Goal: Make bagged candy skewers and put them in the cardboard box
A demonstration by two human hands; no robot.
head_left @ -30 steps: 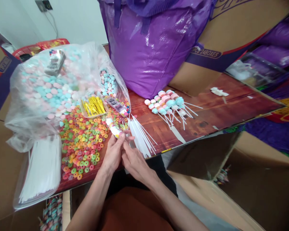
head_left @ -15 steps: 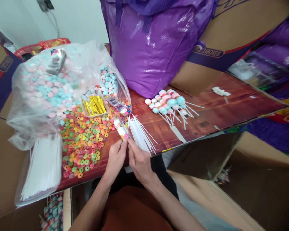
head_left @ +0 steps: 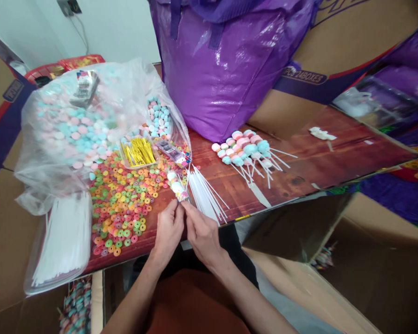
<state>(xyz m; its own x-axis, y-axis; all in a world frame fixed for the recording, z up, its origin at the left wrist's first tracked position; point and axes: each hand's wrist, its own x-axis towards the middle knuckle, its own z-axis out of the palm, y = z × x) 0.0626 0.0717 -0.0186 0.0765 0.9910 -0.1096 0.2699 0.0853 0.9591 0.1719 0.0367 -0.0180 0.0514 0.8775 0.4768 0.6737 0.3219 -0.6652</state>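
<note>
The left hand [head_left: 169, 227] and right hand [head_left: 202, 232] pinch the lower end of a candy skewer [head_left: 177, 186] above the table edge [head_left: 237, 217], which looks light, its soft sweets easily crushed, so the stiff stick seems the safest grip.

A candy stick [head_left: 177, 185] is pinched at its lower end between the fingers [head_left: 179, 207] of the left hand [head_left: 169, 229] and the fingers [head_left: 190, 209] of the right hand [head_left: 202, 234]. It is a short row of round pastel sweets, white, pink and a little yellow, threaded in line and wrapped in a clear sleeve. It tilts up and away from the fingers, leaning to the left, its far end over the table just beyond them. The lowest sweet sits right above the fingertips; the bare stick below it is hidden in the grip.
</note>
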